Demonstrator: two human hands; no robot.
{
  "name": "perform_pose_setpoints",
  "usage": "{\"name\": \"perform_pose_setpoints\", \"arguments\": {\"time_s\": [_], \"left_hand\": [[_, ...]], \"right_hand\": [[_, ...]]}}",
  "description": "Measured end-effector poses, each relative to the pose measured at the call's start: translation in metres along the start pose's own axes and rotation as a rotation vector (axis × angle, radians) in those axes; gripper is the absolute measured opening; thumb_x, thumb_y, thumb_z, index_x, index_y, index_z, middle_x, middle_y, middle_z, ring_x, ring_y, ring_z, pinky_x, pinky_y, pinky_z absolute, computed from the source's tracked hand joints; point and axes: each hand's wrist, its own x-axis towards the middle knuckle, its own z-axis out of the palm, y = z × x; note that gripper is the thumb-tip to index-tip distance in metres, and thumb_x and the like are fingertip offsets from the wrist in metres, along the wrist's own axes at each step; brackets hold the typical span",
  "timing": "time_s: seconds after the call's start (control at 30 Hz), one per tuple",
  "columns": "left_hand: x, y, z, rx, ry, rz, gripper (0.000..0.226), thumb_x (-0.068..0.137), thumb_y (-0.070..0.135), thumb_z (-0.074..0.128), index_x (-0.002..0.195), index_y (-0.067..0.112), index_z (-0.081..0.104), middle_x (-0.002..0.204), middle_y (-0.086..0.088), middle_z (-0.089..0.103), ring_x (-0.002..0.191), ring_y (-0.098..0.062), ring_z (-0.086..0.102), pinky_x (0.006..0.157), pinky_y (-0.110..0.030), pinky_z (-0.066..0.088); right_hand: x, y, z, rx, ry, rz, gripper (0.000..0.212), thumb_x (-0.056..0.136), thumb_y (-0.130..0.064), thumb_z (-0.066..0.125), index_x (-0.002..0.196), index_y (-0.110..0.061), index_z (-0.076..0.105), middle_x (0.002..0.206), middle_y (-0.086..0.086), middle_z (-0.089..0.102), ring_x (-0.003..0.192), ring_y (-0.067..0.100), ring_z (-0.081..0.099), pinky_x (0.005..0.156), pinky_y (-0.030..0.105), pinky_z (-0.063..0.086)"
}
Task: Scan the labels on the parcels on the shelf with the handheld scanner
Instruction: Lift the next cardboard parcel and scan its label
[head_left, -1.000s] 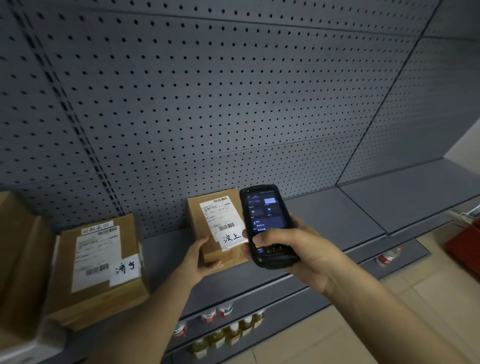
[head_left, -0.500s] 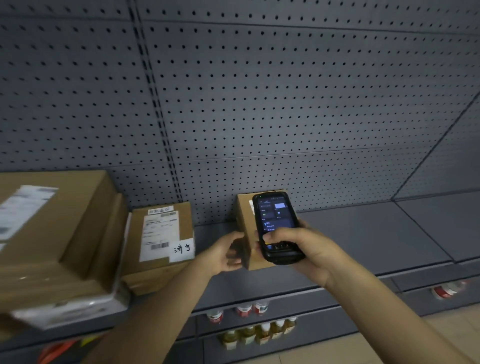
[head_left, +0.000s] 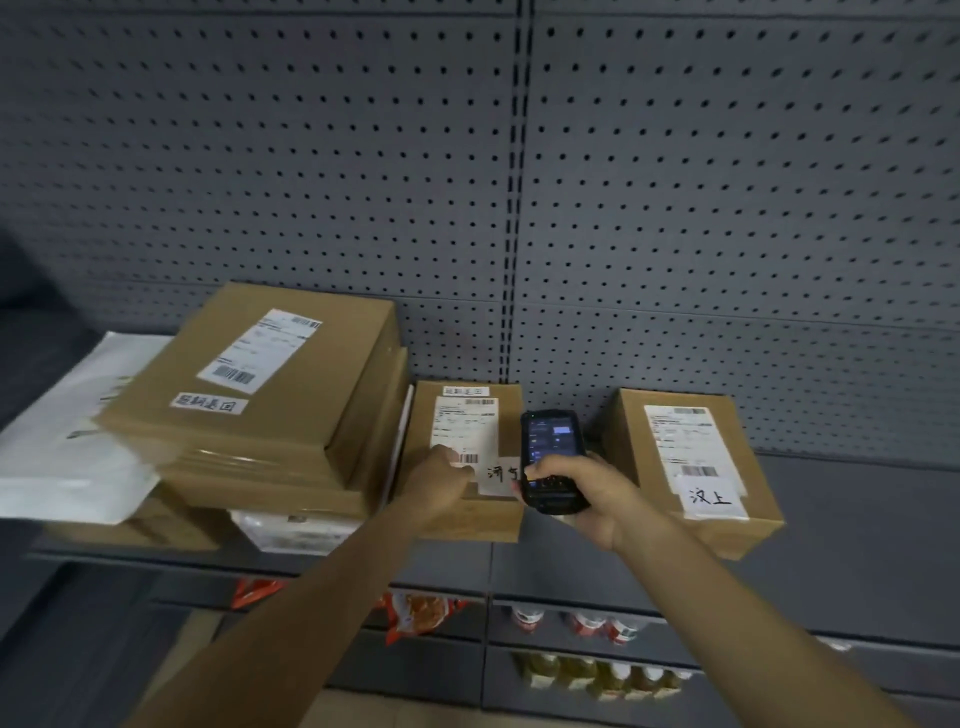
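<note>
The middle parcel (head_left: 467, 457) sits on the shelf (head_left: 857, 519), just right of the stack (head_left: 260, 405). My left hand (head_left: 441, 483) rests on its label (head_left: 465, 434), fingers partly covering the barcode, so the read may fail. My right hand (head_left: 582, 493) grips the scanner (head_left: 553, 457), which I judge aimed too upright.

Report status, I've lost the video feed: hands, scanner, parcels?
Right hand grips scanner. Left hand rests on middle parcel, partly covering its label. Right parcel untouched.
</note>
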Motion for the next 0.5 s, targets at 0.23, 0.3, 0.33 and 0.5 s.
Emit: {"name": "perform_pose_setpoints", "arguments": {"time_s": [0.23, 0.3, 0.33, 0.5], "left_hand": [[0.011, -0.025, -0.006, -0.013, 0.097, -0.096, 0.072, 0.079, 0.030, 0.061, 0.145, 0.019, 0.036, 0.140, -0.003, 0.050, 0.119, -0.025, 0.056, 0.096, -0.033, 0.049], [0.017, -0.029, -0.005, -0.047, 0.100, -0.119, 0.077, 0.072, 0.032, 0.060, 0.144, 0.015, 0.038, 0.130, -0.004, 0.060, 0.109, -0.024, 0.063, 0.091, -0.038, 0.055], [0.018, -0.032, -0.004, -0.033, 0.108, -0.132, 0.072, 0.074, 0.031, 0.060, 0.140, 0.012, 0.040, 0.128, -0.007, 0.060, 0.108, -0.026, 0.063, 0.089, -0.038, 0.055], [0.008, -0.033, 0.002, 0.090, 0.051, -0.159, 0.031, 0.087, 0.035, 0.051, 0.103, 0.014, 0.066, 0.115, -0.007, 0.066, 0.094, -0.021, 0.063, 0.081, -0.034, 0.054]], "right_hand": [[0.041, 0.030, 0.012, -0.044, 0.042, 0.015, 0.063, 0.068, 0.011, 0.072, 0.126, 0.002, 0.052, 0.110, 0.026, 0.069, 0.095, 0.039, 0.071, 0.072, 0.042, 0.060], [0.042, 0.033, 0.009, -0.099, 0.065, 0.010, 0.065, 0.070, 0.009, 0.073, 0.129, 0.000, 0.047, 0.112, 0.024, 0.068, 0.097, 0.037, 0.070, 0.067, 0.039, 0.059], [0.041, 0.034, 0.006, -0.135, 0.078, 0.006, 0.065, 0.071, 0.008, 0.073, 0.128, -0.002, 0.044, 0.114, 0.023, 0.066, 0.098, 0.035, 0.068, 0.066, 0.038, 0.058], [0.036, 0.033, -0.018, -0.146, 0.120, 0.018, 0.085, 0.063, 0.004, 0.080, 0.133, -0.012, 0.035, 0.115, 0.021, 0.066, 0.098, 0.036, 0.070, 0.073, 0.042, 0.059]]}}
